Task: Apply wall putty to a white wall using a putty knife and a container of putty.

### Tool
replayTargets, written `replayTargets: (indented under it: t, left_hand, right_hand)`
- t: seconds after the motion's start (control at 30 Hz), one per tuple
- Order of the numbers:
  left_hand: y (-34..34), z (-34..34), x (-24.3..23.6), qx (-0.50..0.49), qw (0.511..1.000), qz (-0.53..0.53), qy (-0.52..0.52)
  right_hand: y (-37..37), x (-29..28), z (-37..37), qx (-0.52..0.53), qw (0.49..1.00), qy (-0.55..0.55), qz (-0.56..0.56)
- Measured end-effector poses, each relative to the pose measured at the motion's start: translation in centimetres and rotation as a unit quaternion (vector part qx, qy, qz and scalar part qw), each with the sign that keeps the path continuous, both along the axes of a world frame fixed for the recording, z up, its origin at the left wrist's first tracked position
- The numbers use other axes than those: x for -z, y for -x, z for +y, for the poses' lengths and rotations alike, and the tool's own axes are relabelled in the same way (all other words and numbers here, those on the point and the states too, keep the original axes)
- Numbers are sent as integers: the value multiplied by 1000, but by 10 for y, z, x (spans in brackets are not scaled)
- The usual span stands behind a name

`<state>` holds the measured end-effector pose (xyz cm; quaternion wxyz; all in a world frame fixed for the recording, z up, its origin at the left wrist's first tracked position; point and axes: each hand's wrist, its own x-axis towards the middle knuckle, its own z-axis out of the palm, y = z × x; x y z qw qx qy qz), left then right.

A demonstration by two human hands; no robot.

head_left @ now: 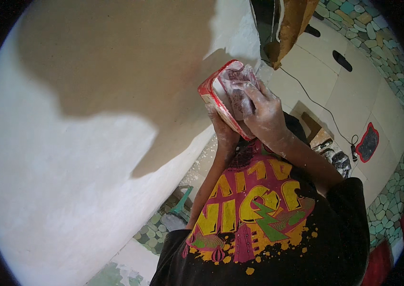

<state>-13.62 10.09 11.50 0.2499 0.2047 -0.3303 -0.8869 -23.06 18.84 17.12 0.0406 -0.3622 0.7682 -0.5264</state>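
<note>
A red-and-white rectangular tub point(206, 89), smeared with white paste, is tilted in front of my chest. My left hand point(221, 125) supports it from below and behind, with its fingers mostly hidden by the tub. My right hand point(266, 116), coated in white powder or paste, is closed over the tub's open side. Its fingers grip a flat, translucent, purplish piece point(236, 88) smeared with white, partly inside the tub. Whether that piece is a scraper or a plastic sheet is unclear.
A smooth white wall point(59, 157) fills the left, with my shadow across it. On the tiled floor to the right are a thin cable point(307, 90), a red-edged dark mat point(368, 142) and a cardboard box point(323, 137). A brown paper sack point(291, 28) stands beyond. A green-handled tool point(182, 202) lies below the wall.
</note>
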Motion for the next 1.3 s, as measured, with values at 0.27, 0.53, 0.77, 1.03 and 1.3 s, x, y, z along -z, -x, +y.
replayTargets:
  t: [0.27,0.53,0.77,1.03,1.3]
  left_hand:
    - [0,1,-1,12,999,-15,-32]
    - [2,-1,2,3,999,-45,-29]
    - [-2,0,20,-15,996,-41,-78]
    - [-6,-5,24,3,992,-50,-114]
    - [-7,-13,-9,-22,996,-86,9]
  right_hand:
    - [5,1,-9,-2,997,62,-49]
    - [16,16,-15,-29,969,89,-228]
    - [22,12,-3,-32,919,139,-367]
    - [27,14,16,-37,924,113,-363]
    - [37,18,46,-49,900,223,-371]
